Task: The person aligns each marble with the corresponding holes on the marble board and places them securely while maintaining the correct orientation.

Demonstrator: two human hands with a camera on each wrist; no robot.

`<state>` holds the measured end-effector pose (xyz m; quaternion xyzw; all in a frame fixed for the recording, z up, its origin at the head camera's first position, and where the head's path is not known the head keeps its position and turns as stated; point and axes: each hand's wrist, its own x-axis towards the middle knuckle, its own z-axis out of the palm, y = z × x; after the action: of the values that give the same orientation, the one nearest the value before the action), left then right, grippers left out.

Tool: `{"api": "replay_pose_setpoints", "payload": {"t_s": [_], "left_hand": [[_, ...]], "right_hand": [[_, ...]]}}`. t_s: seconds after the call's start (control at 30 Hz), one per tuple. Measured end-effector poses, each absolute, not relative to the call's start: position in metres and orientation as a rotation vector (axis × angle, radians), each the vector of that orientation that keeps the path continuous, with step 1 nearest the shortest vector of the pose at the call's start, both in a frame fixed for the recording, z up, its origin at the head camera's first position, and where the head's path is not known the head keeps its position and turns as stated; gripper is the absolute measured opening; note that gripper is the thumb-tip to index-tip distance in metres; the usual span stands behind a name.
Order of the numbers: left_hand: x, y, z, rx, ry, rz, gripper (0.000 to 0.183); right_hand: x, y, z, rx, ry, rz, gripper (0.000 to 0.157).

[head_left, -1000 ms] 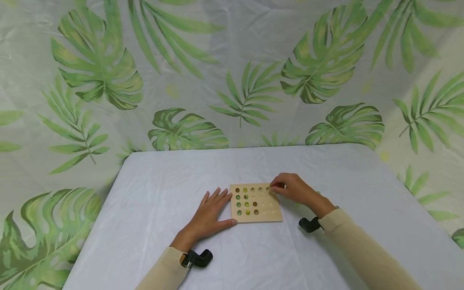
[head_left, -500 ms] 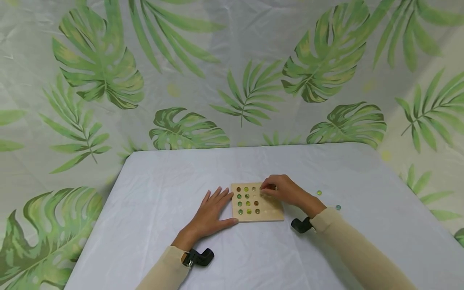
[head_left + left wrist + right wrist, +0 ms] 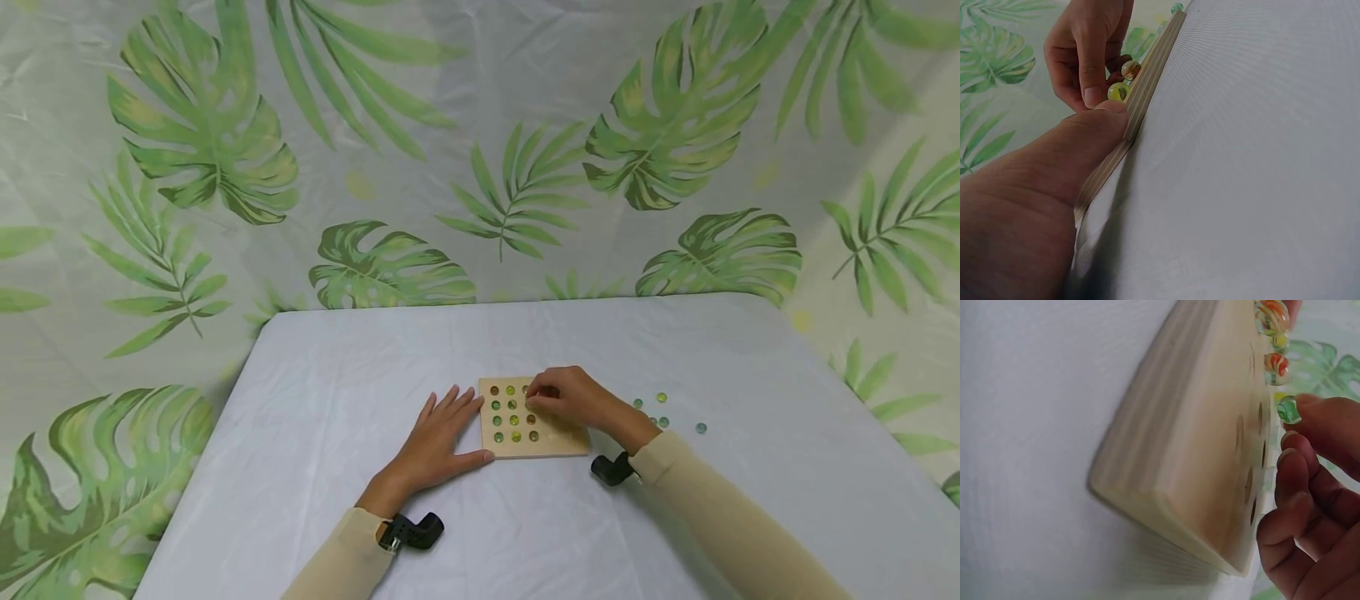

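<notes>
A pale wooden board (image 3: 562,446) with round hollows lies on the table, glass marbles standing in rows on its left part. My left hand (image 3: 431,450) rests flat at the board's left side, fingers spread, and its thumb (image 3: 1110,115) touches the edge close to a yellow-green marble (image 3: 1118,92). My right hand (image 3: 581,398) is over the far middle of the board. Between its thumb and fingertips it pinches a green marble (image 3: 1288,409), right beside the third column. An orange-swirled marble (image 3: 1277,367) sits close by. The hand covers the board's far right part in the head view.
Several loose marbles lie on the white tablecloth right of the board, among them a yellow-green marble (image 3: 662,397) and a bluish marble (image 3: 701,428). Behind the table (image 3: 360,358) hangs a leaf-patterned cloth (image 3: 517,200).
My right hand has moved left across the board, from its far right corner to the third column. Loose marbles behind its wrist have come into view. The left hand has stayed in place.
</notes>
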<state>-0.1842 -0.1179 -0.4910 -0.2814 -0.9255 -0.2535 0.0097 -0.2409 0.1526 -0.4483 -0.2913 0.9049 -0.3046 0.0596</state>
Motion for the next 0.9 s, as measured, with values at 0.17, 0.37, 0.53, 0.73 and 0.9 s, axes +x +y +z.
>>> {"api": "replay_pose_setpoints", "payload": {"t_s": [0.17, 0.37, 0.53, 0.73, 0.9], "left_hand": [[-0.1841, -0.118, -0.4906, -0.877, -2.893, -0.791, 0.086], [-0.1847, -0.1184, -0.4906, -0.884, -2.89, -0.777, 0.086], [-0.1857, -0.1186, -0.4908, -0.884, -2.885, -0.776, 0.085], [-0.1857, -0.1181, -0.4909, -0.885, -2.886, -0.782, 0.085], [-0.1849, -0.1177, -0.4911, -0.885, -2.886, -0.791, 0.085]], "right_hand": [[-0.2408, 0.1521, -0.4506, -0.877, 2.751, -0.892, 0.008], [-0.2419, 0.1522, -0.4528, -0.874, 2.777, -0.888, 0.008], [-0.2428, 0.1518, -0.4531, -0.876, 2.778, -0.886, 0.009], [-0.2433, 0.1514, -0.454, -0.858, 2.775, -0.876, 0.01], [-0.2422, 0.1514, -0.4541, -0.846, 2.772, -0.88, 0.01]]}}
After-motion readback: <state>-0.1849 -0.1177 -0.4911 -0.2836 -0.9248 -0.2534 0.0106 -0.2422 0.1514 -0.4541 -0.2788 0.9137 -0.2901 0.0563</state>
